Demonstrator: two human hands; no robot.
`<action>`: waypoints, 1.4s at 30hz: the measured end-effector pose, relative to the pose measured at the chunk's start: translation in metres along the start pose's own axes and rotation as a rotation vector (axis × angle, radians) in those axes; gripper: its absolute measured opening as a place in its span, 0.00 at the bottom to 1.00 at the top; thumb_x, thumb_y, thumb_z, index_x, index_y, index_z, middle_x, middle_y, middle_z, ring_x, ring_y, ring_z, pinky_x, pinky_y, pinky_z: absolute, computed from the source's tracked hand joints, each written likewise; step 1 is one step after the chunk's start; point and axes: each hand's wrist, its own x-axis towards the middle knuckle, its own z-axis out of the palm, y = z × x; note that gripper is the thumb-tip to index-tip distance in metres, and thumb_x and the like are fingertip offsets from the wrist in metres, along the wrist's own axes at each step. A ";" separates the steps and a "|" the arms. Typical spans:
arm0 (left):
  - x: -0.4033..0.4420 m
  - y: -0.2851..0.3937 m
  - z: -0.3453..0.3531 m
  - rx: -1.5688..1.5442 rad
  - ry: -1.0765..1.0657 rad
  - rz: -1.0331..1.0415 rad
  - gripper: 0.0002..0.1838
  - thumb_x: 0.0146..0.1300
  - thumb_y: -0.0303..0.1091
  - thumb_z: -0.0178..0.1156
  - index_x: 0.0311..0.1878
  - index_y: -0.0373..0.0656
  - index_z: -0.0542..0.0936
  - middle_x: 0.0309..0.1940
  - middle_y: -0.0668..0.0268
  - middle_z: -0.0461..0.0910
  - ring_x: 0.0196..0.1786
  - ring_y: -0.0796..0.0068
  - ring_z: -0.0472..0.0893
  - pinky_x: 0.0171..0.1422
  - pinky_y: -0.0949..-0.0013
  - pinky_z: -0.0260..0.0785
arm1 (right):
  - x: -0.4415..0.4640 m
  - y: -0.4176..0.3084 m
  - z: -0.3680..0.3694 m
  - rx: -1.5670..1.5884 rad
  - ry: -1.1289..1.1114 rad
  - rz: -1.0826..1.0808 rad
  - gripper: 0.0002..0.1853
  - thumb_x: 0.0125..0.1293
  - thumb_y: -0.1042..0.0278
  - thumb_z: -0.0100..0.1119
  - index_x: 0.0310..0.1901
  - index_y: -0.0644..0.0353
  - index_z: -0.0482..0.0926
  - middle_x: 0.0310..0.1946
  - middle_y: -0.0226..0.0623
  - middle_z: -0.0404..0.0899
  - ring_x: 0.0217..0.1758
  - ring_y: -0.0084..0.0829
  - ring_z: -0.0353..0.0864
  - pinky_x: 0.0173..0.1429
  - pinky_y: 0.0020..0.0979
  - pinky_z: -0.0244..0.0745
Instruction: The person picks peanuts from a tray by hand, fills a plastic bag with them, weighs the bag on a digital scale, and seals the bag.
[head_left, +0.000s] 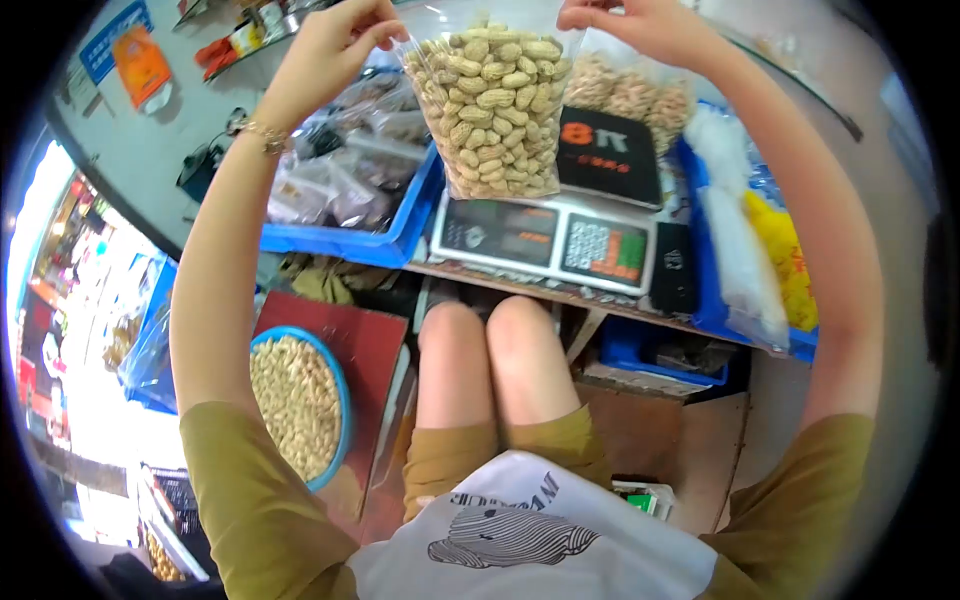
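A clear plastic bag full of unshelled peanuts (495,115) hangs upright between my hands, in front of a white weighing scale (545,238). At its upper left corner, my left hand (350,35) pinches the plastic with closed fingers. The upper right corner is pinched by my right hand (630,25). The bag's bottom hides part of the scale's upper edge. Behind it lies the scale's black platform (612,155) with orange and grey marks. More bagged peanuts (632,90) stand behind the platform.
A blue crate (405,240) with small packets is left of the scale. On the right, another blue crate (705,255) holds plastic bags. A round blue-rimmed basin (347,400) of peanuts sits on a red board (380,350) at lower left. A black item (673,268) lies beside the scale.
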 end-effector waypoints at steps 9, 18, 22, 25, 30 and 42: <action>0.071 -0.012 0.077 -0.005 0.177 0.062 0.07 0.66 0.31 0.57 0.40 0.37 0.79 0.29 0.65 0.82 0.31 0.78 0.78 0.39 0.74 0.69 | -0.009 0.078 -0.008 -0.131 0.046 -0.043 0.12 0.67 0.65 0.57 0.38 0.65 0.83 0.34 0.38 0.85 0.37 0.30 0.82 0.45 0.30 0.75; 0.047 -0.033 0.113 -0.264 0.142 -0.222 0.11 0.69 0.30 0.54 0.51 0.39 0.78 0.45 0.62 0.83 0.43 0.72 0.85 0.45 0.71 0.75 | -0.016 0.085 0.024 -0.123 0.043 0.058 0.11 0.67 0.63 0.57 0.40 0.61 0.83 0.37 0.35 0.85 0.42 0.33 0.82 0.48 0.34 0.75; 0.040 -0.031 0.108 -0.420 0.021 -0.244 0.22 0.68 0.36 0.57 0.64 0.46 0.70 0.56 0.58 0.78 0.54 0.69 0.81 0.53 0.70 0.72 | -0.007 0.083 0.019 -0.076 -0.008 0.095 0.11 0.66 0.62 0.58 0.40 0.61 0.82 0.37 0.34 0.83 0.42 0.30 0.80 0.49 0.33 0.75; 0.039 -0.018 0.111 -0.581 0.077 -0.284 0.34 0.69 0.50 0.56 0.73 0.53 0.56 0.62 0.54 0.72 0.62 0.63 0.75 0.62 0.62 0.66 | -0.004 0.083 0.019 -0.031 0.018 0.038 0.15 0.61 0.55 0.60 0.40 0.57 0.85 0.35 0.43 0.83 0.43 0.38 0.80 0.49 0.36 0.74; 0.039 -0.009 0.123 -0.864 0.176 -0.563 0.47 0.66 0.70 0.43 0.77 0.56 0.38 0.73 0.50 0.56 0.73 0.52 0.60 0.76 0.50 0.42 | 0.000 0.087 0.031 0.101 0.130 0.068 0.21 0.64 0.47 0.57 0.40 0.59 0.84 0.41 0.42 0.82 0.45 0.38 0.78 0.52 0.35 0.72; 0.024 -0.024 0.120 -0.885 0.289 -0.513 0.52 0.62 0.72 0.44 0.78 0.53 0.34 0.79 0.57 0.33 0.80 0.54 0.36 0.79 0.51 0.25 | 0.020 0.084 0.033 0.090 0.353 -0.087 0.24 0.68 0.44 0.51 0.40 0.59 0.85 0.43 0.43 0.78 0.52 0.39 0.74 0.59 0.34 0.66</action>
